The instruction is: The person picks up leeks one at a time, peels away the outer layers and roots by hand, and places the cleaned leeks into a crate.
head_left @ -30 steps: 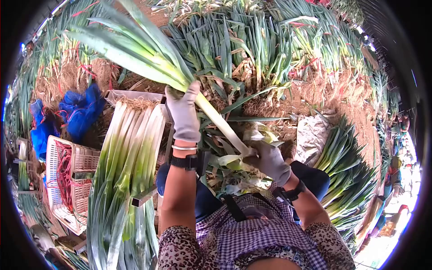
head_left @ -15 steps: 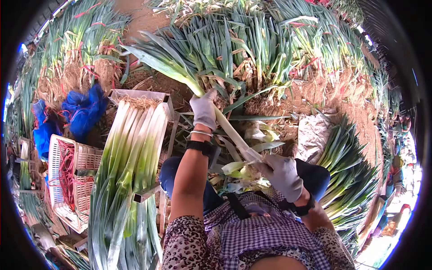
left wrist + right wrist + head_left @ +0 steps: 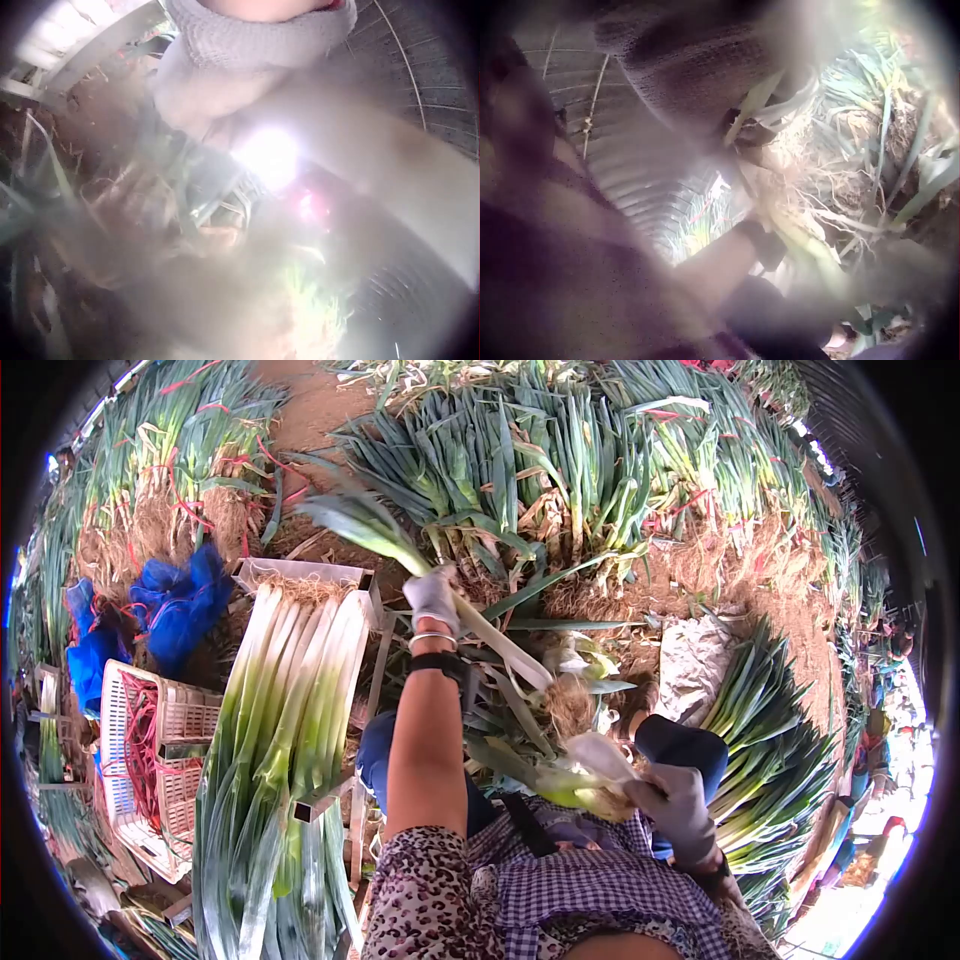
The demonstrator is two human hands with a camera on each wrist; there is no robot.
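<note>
In the head view my gloved left hand (image 3: 433, 602) grips a leek (image 3: 505, 647) around its stalk. Green leaves fan out up and left, while the white shank slants down right to a brown root tuft (image 3: 570, 705). My gloved right hand (image 3: 682, 810), lower and nearer my body, pinches a strip of pale outer leaf (image 3: 600, 758) apart from that shank. Hazy light blurs the left wrist view, where the glove (image 3: 217, 86) shows at the top. The right wrist view has the other glove (image 3: 694, 82) above pale peeled layers (image 3: 810, 251) and stringy roots.
Trimmed leeks (image 3: 300, 690) lie in a metal rack (image 3: 300, 570) at left. Beyond it stand a white plastic basket (image 3: 125, 800) with red ties and blue netting (image 3: 185, 605). Unpeeled leeks (image 3: 780, 750) are heaped at right; more bundles (image 3: 520, 460) stand across the back.
My right hand has pulled down and right, away from the leek, with a strip of outer leaf. The leek's leafy end swung lower, then my left hand shifted slightly back left.
</note>
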